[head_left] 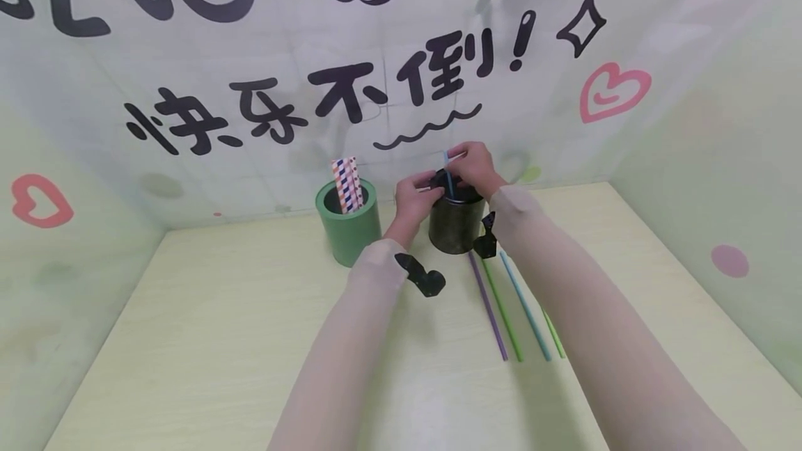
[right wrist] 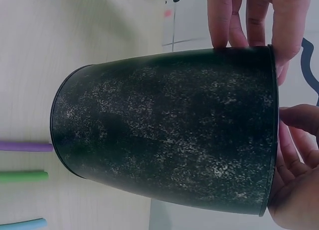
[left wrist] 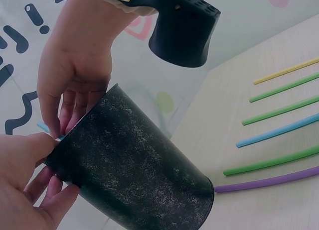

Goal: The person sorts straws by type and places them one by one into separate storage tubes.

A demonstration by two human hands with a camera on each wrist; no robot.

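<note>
A black, speckled metal cup (head_left: pixel 456 227) stands upright on the table, near the back wall. My left hand (head_left: pixel 413 202) grips its rim on the left side, thumb over the edge and fingers along the outside. A light-blue straw (head_left: pixel 449 179) points down into the cup, and my right hand (head_left: pixel 474 163) pinches it near the top. In the left wrist view only a short end of the blue straw (left wrist: pixel 44 126) shows by the right fingers. The cup's wall hides its inside in both wrist views.
Left of the black cup stands a green cup (head_left: pixel 351 239) holding several patterned paper straws (head_left: pixel 347 186). In front lie a purple straw (head_left: pixel 489 308), green straws (head_left: pixel 503 312), a blue straw (head_left: pixel 525 305) and a yellow straw (left wrist: pixel 286 71). A wall with lettering rises behind.
</note>
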